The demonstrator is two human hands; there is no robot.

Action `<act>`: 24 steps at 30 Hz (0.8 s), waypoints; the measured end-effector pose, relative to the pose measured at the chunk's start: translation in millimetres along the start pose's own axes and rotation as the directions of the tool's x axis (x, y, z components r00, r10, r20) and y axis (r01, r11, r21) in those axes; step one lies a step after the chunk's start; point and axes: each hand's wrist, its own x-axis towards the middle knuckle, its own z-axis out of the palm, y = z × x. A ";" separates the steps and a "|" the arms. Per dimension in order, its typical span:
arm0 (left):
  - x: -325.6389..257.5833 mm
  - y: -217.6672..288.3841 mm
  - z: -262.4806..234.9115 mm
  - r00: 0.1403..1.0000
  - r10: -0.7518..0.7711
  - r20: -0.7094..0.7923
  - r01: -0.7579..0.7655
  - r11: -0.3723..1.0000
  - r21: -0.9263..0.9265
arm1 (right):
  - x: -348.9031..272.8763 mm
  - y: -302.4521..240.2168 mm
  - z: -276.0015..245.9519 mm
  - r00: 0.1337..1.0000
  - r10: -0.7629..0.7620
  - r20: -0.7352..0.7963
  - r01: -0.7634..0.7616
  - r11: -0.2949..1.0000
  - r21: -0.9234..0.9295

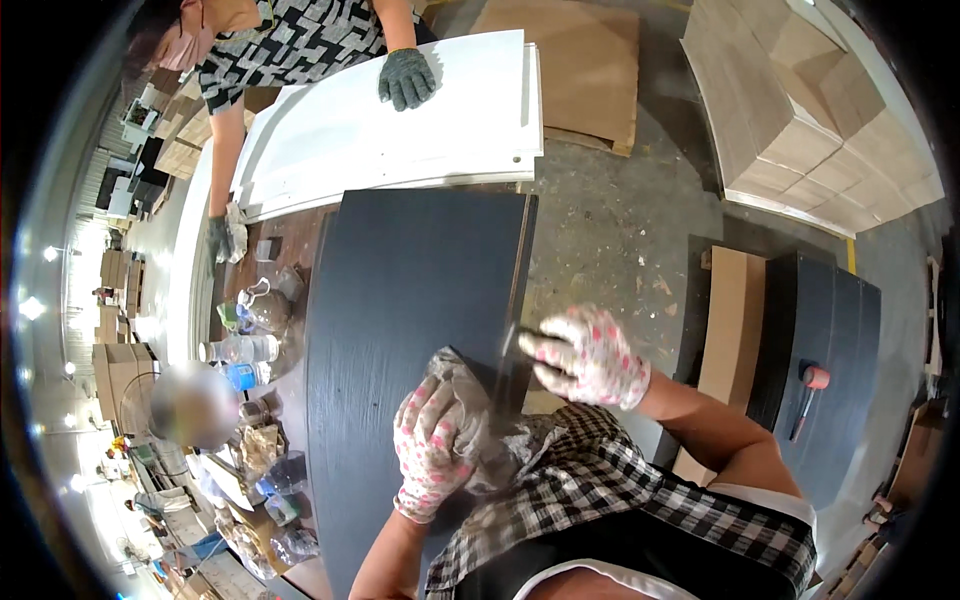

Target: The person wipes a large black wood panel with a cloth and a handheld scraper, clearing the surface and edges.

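A dark grey board (pixel 415 290) lies lengthwise before me on the workbench. My left hand (pixel 433 440), in a white glove with pink spots, rests on this board and is closed on a crumpled grey rag (pixel 463 390). Off the board's right edge is my right hand (pixel 585 358), gloved alike. Its fingers are pinched round a thin, dark, blurred tool (pixel 512 342) whose tip is close to that edge; its kind cannot be made out. Crumpled greyish cloth or plastic (pixel 510 452) lies between the left hand and my checked apron (pixel 600 470).
Across the bench a co-worker's grey-gloved hand (pixel 407 80) lies on stacked white panels (pixel 380 140); their other hand (pixel 220 240) holds a pale rag. Plastic bottles (pixel 245 349) crowd the left side. Rightward are a red-headed mallet (pixel 815 378) on dark boards (pixel 850 400) and stacked cartons (pixel 810 120).
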 end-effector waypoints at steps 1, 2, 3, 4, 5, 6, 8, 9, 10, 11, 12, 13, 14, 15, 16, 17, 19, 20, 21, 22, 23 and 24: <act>-3.1 0.0 0.5 1.000 -0.003 -0.021 0.003 1.000 0.007 | 12.9 9.5 -4.4 0.999 0.000 -0.036 -0.002 0.998 -0.055; -5.7 1.6 -3.8 1.000 -0.020 0.005 0.020 1.000 0.003 | 27.0 21.9 -9.2 0.997 0.004 -0.074 -0.012 0.994 -0.111; -5.9 0.2 -3.0 1.000 0.001 0.001 -0.001 1.000 -0.016 | 46.0 47.9 -6.2 0.945 -0.070 -0.320 0.031 0.992 -0.126; -5.2 0.7 -3.6 1.000 0.016 -0.004 -0.016 1.000 -0.008 | 59.7 74.5 -15.1 0.955 0.025 -0.295 -0.048 0.996 -0.072; -6.0 3.0 -3.1 1.000 0.016 -0.013 -0.016 1.000 0.006 | 74.2 89.0 -25.9 0.960 0.110 -0.258 -0.116 0.993 -0.012; -11.3 1.9 -0.7 0.996 0.034 -0.087 -0.036 0.999 -0.020 | 77.9 92.6 -25.0 0.953 0.087 -0.292 -0.113 0.991 -0.077; -25.2 5.7 -5.9 0.999 -0.023 -0.033 0.023 1.000 0.019 | 58.9 76.4 -10.1 0.935 0.005 -0.354 -0.059 0.988 -0.141; -36.0 6.7 -8.1 0.998 -0.067 -0.012 0.068 0.997 0.041 | 42.0 44.9 -3.0 0.962 -0.052 -0.270 -0.011 0.974 -0.227; -47.7 8.7 -13.4 0.995 -0.101 -0.003 0.101 0.994 0.049 | 22.5 7.5 3.3 0.973 -0.156 -0.169 0.124 0.975 -0.184; -57.8 8.1 -11.1 0.993 -0.112 -0.046 0.114 0.992 0.052 | 1.8 -27.0 8.2 0.964 -0.255 -0.077 0.243 0.960 -0.136; -63.2 10.0 -12.9 0.990 -0.129 -0.056 0.132 0.990 0.045 | -17.2 -62.4 10.3 0.961 -0.254 -0.113 0.253 0.967 -0.017; -69.3 11.4 -15.0 0.987 -0.148 -0.066 0.151 0.988 0.039 | -26.6 -85.4 10.5 0.958 -0.247 -0.147 0.263 0.959 0.103; -78.7 10.2 -15.3 0.984 -0.161 -0.073 0.165 0.985 0.053 | -27.1 -80.1 13.3 0.958 -0.228 -0.175 0.243 0.967 0.070; -89.2 4.9 -11.2 0.980 -0.101 -0.170 0.107 0.994 0.025 | -19.0 -61.8 15.3 0.956 -0.211 -0.202 0.223 0.974 0.038; -98.9 5.8 -14.8 0.981 -0.113 -0.156 0.122 0.991 0.050 | -6.8 -42.0 13.6 0.954 -0.190 -0.230 0.196 0.981 0.002; -106.6 9.2 -20.4 0.982 -0.114 -0.149 0.127 0.989 0.080 | 5.6 -25.9 9.2 0.947 -0.175 -0.269 0.170 0.985 -0.041; -116.9 12.7 -29.9 0.988 -0.134 -0.074 0.142 0.983 0.120 | 25.6 -1.3 -1.2 0.951 -0.040 -0.306 0.035 0.999 -0.020; -128.1 14.4 -34.2 0.988 -0.134 -0.077 0.143 0.982 0.125 | 17.5 -9.7 3.5 0.939 -0.077 -0.336 0.053 0.995 -0.081; -140.8 13.5 -36.3 0.987 -0.137 -0.086 0.147 0.981 0.125 | 11.5 -20.9 9.1 0.925 -0.123 -0.359 0.074 0.986 -0.146; -159.1 13.9 -38.7 0.980 -0.087 -0.178 0.107 0.989 0.105 | -2.9 -49.6 17.0 0.947 -0.146 -0.284 0.124 0.988 -0.095; -175.4 13.0 -41.7 0.979 -0.095 -0.181 0.121 0.983 0.136 | -25.1 -84.1 23.8 0.964 -0.169 -0.207 0.161 0.985 -0.054; -188.2 13.5 -45.1 0.977 -0.115 -0.181 0.143 0.979 0.148 | -45.3 -115.2 28.7 0.961 -0.207 -0.182 0.210 0.978 -0.002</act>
